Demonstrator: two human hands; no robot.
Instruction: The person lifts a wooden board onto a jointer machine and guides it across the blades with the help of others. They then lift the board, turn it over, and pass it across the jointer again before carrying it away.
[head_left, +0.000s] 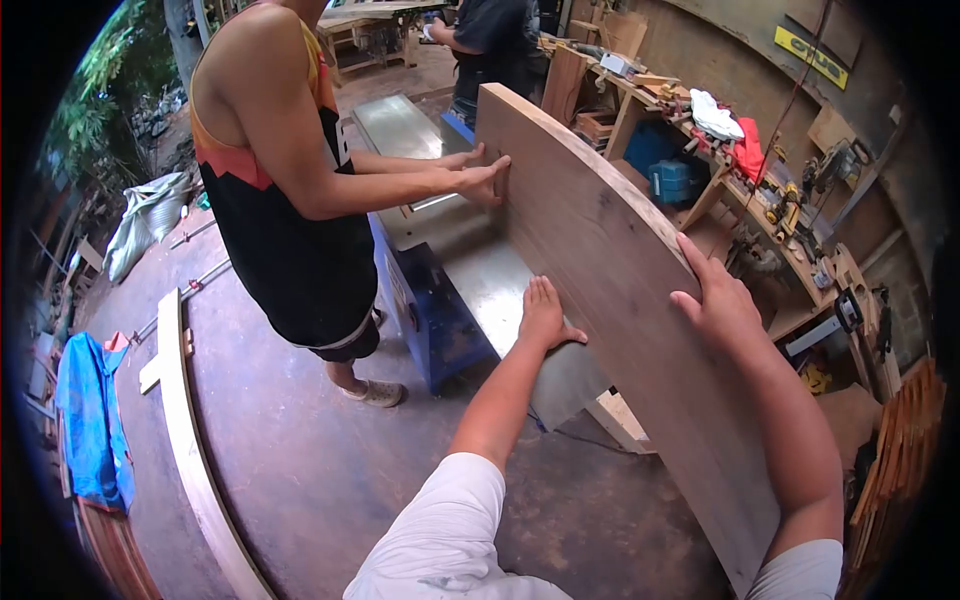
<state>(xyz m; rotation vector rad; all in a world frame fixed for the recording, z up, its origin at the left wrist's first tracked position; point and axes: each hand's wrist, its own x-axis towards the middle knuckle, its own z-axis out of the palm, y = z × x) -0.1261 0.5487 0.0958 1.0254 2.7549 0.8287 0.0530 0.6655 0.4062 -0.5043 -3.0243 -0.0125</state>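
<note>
A long, wide wooden board [610, 260] stands on its edge, slanting from the centre toward the lower right. It rests along a metal-topped machine table [480, 270] with a blue base. My right hand [718, 300] grips the board's top edge, fingers over it and thumb on the near face. Flat against the board's lower face, just above the metal top, is my left hand [547, 315], with fingers stretched and thumb spread. Both hands of a co-worker [480, 178] press the same face near its far end. The board's other side is hidden.
The co-worker [285, 180] stands at the left of the table. Another person [492, 50] is beyond the board. A cluttered workbench [700, 130] with tools lines the right wall. A long pale plank [182, 420] in clamps and a blue tarp [92, 420] are on the left.
</note>
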